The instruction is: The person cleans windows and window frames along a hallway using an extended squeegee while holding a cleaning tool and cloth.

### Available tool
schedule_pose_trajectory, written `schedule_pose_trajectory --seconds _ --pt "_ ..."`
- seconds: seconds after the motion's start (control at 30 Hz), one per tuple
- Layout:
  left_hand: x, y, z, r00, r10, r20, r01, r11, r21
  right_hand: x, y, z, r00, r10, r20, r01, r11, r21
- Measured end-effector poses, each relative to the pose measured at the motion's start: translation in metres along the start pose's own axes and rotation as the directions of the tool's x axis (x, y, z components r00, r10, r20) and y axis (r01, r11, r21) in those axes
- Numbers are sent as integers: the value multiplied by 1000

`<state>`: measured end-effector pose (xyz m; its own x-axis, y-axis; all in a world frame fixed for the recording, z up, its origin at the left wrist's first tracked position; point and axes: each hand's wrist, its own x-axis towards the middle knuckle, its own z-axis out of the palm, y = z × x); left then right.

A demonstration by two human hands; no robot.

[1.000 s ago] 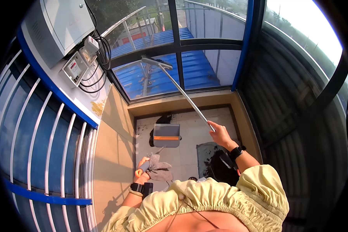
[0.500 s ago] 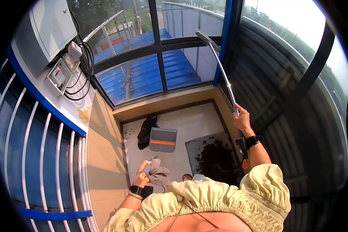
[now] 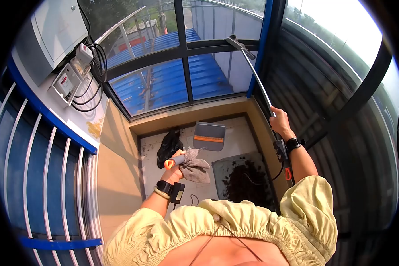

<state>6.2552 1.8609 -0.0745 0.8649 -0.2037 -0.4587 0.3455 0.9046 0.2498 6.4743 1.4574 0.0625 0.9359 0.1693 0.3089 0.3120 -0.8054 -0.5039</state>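
Observation:
My left hand (image 3: 178, 166) is closed around the grey, orange-ended handle of a long-handled dustpan (image 3: 209, 136). A bunched grey-brown cloth (image 3: 196, 168) hangs from the same hand. The dustpan's grey pan, with an orange stripe, is beyond that hand, over the pale tiles. In my right hand (image 3: 280, 122) is the metal pole of a broom (image 3: 261, 82), its orange loop near my forearm. The broom's grey head is raised in front of the window frame at the corner; whether it touches the glass I cannot tell.
Dark soil (image 3: 248, 181) lies heaped on a grey sheet (image 3: 221, 170) on the floor. A crumpled black bag (image 3: 169, 146) is by the left wall. Glass panes with dark frames (image 3: 184, 53) enclose the front and right. Electrical boxes (image 3: 68, 82) and cables hang at the left.
My left hand has moved forward and right, carrying the cloth and the dustpan with it. My right hand has risen slightly with the broom, whose head stays near the window corner.

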Motion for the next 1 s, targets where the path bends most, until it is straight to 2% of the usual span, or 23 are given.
schedule_pose_trajectory --seconds 0.03,0.1,0.13,0.2,0.33,0.5,0.53,0.57,0.6,0.63,0.67,0.77,0.83,1.0 --pt "9 3 -4 1000 5 13 -5 999 32 -10 -18 -6 998 16 57 -14 999 -43" --pt "22 10 -7 999 44 17 -45 996 75 -22 -39 -10 994 -61 90 64 997 -37" --pt "12 11 14 998 -6 59 3 999 50 -26 -44 -9 991 -97 88 101 994 -47" --pt "6 13 27 998 3 56 -6 999 48 -32 -56 -9 982 -173 77 178 982 -69" --pt "3 16 30 999 21 49 -24 999 48 -45 -78 -9 968 -157 194 180 978 -108" --pt "-29 7 43 998 42 37 -45 997 67 -60 -66 5 968 -177 180 182 983 -13" --pt "-24 6 26 997 72 19 -72 996 47 -72 -74 0 963 -138 230 140 990 8" --pt "-30 7 21 997 72 23 -73 997 33 -79 -41 18 935 -323 146 318 946 60" --pt "-43 9 27 997 67 -35 -65 996 58 -94 -51 11 957 -127 260 69 973 222" --pt "-54 5 31 982 130 -138 -121 990 76 -103 -17 30 947 -191 259 123 959 257" --pt "-63 4 27 980 140 -138 -135 990 47 -121 -40 21 938 -84 337 -16 959 284" --pt "-81 -8 0 974 170 -151 -170 985 12 -148 -41 33 837 0 547 -234 904 357" --pt "-111 -15 -3 972 169 -161 -171 985 -1 -164 -57 48 767 -5 642 -329 855 401" --pt "-164 -57 -26 917 192 -350 -210 978 -12 -146 -83 111 607 -161 778 -360 817 450"
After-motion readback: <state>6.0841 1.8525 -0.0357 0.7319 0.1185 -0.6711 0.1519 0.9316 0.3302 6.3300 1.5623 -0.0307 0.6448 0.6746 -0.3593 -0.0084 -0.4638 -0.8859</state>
